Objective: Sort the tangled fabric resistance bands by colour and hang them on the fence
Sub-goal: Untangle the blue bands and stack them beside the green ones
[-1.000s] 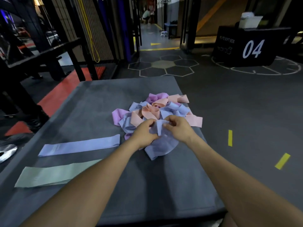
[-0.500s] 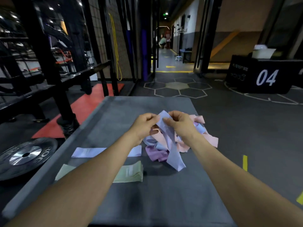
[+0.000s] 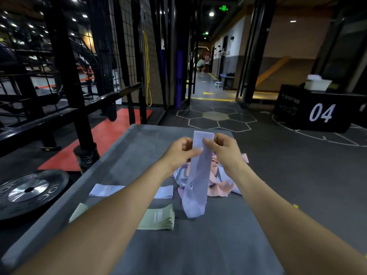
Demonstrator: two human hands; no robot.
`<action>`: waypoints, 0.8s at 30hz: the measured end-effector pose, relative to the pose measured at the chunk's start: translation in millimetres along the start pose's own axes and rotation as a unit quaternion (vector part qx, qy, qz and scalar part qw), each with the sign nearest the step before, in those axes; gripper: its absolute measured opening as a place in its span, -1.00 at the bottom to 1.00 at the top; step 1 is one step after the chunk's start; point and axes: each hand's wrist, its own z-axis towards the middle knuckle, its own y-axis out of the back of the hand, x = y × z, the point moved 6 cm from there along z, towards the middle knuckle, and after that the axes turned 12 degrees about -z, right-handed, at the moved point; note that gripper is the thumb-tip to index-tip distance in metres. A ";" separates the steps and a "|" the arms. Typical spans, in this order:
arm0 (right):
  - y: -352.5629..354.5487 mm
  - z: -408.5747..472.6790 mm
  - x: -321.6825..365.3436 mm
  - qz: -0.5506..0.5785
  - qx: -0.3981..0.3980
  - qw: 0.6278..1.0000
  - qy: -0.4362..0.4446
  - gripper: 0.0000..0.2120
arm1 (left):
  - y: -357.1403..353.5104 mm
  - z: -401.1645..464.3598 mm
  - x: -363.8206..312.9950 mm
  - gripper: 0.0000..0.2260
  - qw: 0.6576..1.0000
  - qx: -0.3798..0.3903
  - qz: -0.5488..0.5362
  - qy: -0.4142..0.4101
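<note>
The grey counter point(image 3: 198, 245) carries the work, with the black wire fence point(image 3: 127, 56) standing beyond its left edge. A weight plate point(image 3: 29, 192) lies on the floor at left. On the counter's far half sits the tangled pile of bands point(image 3: 220, 181), pink and lavender. A lavender band point(image 3: 195, 175) is lifted upright above it, lower end touching the counter. The left hand point(image 3: 181, 150) and right hand point(image 3: 223, 148) pinch its upper part between curled fingers. A flat lavender strip point(image 3: 105, 190) and folded green band point(image 3: 158, 217) lie nearer left.

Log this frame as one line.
left hand: pinches lilac band | right hand: pinches same band | band: lifted from pile | hung: none
</note>
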 end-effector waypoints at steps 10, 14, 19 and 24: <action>33.7 12.9 -8.0 0.149 -0.110 0.978 -0.092 -0.87 | -22.2 -4.5 38.0 -0.91 0.997 -0.005 0.046 0.062; 46.7 10.5 -18.1 0.192 -0.162 0.959 -0.135 -0.81 | -28.6 -9.0 42.9 -0.81 0.995 0.016 0.056 0.078; 45.8 4.4 -24.5 0.241 -0.172 0.939 -0.177 -0.70 | -28.5 -9.0 48.3 -0.83 0.992 -0.015 0.090 0.083; 30.0 1.0 -19.5 0.309 -0.140 0.919 -0.202 -0.69 | -35.7 -4.8 53.4 -0.52 0.994 0.017 0.070 0.084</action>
